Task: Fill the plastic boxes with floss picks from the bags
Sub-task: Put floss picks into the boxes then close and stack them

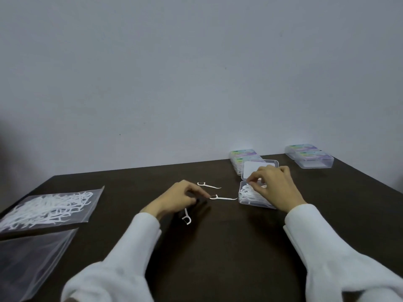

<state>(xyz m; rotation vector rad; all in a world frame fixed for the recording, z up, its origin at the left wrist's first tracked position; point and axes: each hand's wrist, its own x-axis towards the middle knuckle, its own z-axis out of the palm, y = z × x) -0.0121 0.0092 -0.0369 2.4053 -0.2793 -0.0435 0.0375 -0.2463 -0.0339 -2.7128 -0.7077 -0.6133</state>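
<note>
Head view: left hand [177,198] fingers [201,193] touch floss pick [223,198]; box [256,198] beside.
</note>
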